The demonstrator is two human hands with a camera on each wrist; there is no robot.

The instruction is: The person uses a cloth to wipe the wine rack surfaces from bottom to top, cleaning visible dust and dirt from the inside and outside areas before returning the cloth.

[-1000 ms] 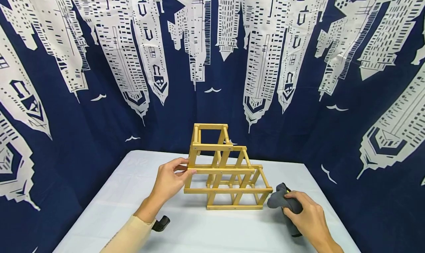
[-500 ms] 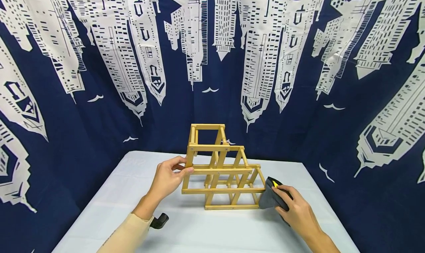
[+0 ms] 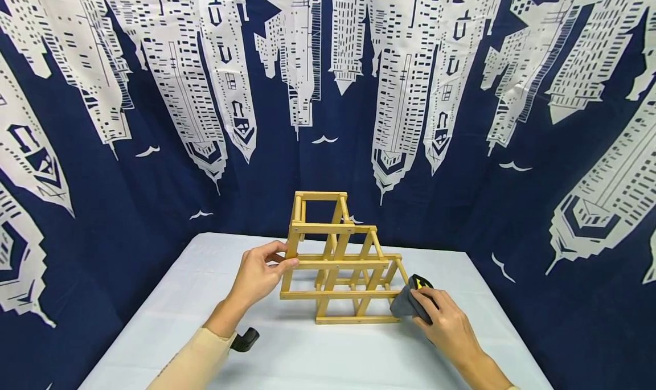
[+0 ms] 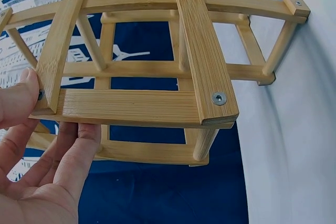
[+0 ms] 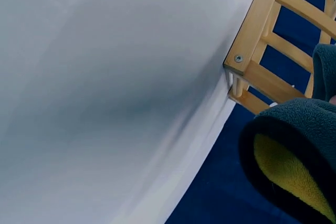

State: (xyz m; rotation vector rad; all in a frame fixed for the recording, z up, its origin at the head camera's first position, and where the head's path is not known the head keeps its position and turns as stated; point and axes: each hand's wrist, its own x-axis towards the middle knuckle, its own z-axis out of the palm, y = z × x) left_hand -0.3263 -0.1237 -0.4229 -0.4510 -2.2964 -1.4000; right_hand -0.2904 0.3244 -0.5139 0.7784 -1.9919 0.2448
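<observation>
A stepped rack of pale wooden bars [image 3: 338,263] stands on the table in the head view. At its left side my left hand [image 3: 260,270] grips an upright and the end of a middle bar, thumb in front and fingers behind. The left wrist view shows that thumb [image 4: 20,97] pressed on the slat. My right hand [image 3: 445,323] holds a folded grey cloth [image 3: 404,304] with a black edge and yellow underside against the rack's lower right end, covering the corner. Up close in the right wrist view, the cloth [image 5: 310,124] overlaps a rack bar; most of that hand is hidden.
A white cloth covers the table [image 3: 318,356]. Behind it and at both sides hangs a navy curtain [image 3: 287,168] with white city buildings printed upside down. A black device [image 3: 245,340] shows at the left wrist.
My right hand has moved left with the cloth, from beside the rack onto its lower right end. The left hand keeps its grip, and the rack stays in place.
</observation>
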